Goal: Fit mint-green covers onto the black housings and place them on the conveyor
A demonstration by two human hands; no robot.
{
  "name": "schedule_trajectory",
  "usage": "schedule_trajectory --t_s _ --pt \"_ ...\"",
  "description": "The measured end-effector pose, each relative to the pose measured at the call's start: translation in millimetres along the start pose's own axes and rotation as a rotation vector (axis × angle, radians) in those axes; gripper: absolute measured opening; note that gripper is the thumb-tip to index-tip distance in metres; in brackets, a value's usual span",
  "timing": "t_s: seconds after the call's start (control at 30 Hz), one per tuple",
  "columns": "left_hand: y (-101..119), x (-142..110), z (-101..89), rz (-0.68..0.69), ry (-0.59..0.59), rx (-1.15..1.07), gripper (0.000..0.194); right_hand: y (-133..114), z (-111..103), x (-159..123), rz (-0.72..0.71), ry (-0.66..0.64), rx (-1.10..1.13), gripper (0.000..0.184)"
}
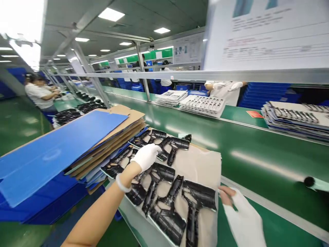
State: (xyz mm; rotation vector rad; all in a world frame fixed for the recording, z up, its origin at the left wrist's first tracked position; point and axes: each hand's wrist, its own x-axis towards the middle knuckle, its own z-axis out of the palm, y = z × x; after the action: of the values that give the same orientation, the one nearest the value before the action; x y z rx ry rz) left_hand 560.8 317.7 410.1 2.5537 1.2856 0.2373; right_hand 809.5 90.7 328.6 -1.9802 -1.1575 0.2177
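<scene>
Black shells (168, 223) lie crowded on the board (202, 166), upon the green counter (262, 154); the bare patch is at one o'clock. The left grip (146, 157) is at eleven o'clock, fingers curled over shells; whether it pinches one cannot be told. The right grip (241, 211) is at three o'clock, fingers bent at the board's rim; a firm hold cannot be confirmed.

Risks, as judged: a tug at the rim could shift the shells and scuff them; a lift at eleven o'clock could snag a neighbouring handle; shells near six o'clock could slip over the edge; the uneven stack (64, 137) at ten o'clock could slide if knocked.
</scene>
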Motion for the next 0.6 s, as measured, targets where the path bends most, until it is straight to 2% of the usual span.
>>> schedule_trajectory --t_s 0.1,0.2,0.3,0.37,0.43,0.53,0.6 --pt "-23.3 13.1 8.3 -0.006 -0.051 0.118 0.027 -70.8 49.6 69.7 -0.108 -0.425 -0.147 0.041" --pt "-34.5 23.1 22.0 -0.005 -0.11 0.164 0.013 -107.1 101.2 117.1 -0.156 -0.581 -0.262 0.044" --pt "-42.1 30.7 25.9 -0.024 -0.142 0.137 0.016 -118.3 134.9 136.5 -0.157 -0.672 -0.338 0.042" --pt "-47.6 29.2 19.6 -0.037 -0.123 0.077 0.016 -117.0 142.1 137.0 -0.147 -0.663 -0.37 0.039" --pt "-53.5 20.1 8.7 -0.031 -0.077 -0.021 0.015 -110.1 138.3 131.3 -0.149 -0.588 -0.371 0.038" --pt "-61.8 -2.9 -5.9 -0.018 0.007 -0.231 0.026 -91.1 118.8 114.4 -0.178 -0.42 -0.343 0.032" --pt "-65.5 -17.0 -8.3 -0.046 0.073 -0.388 0.035 -74.7 101.5 98.4 -0.2 -0.321 -0.333 0.031"
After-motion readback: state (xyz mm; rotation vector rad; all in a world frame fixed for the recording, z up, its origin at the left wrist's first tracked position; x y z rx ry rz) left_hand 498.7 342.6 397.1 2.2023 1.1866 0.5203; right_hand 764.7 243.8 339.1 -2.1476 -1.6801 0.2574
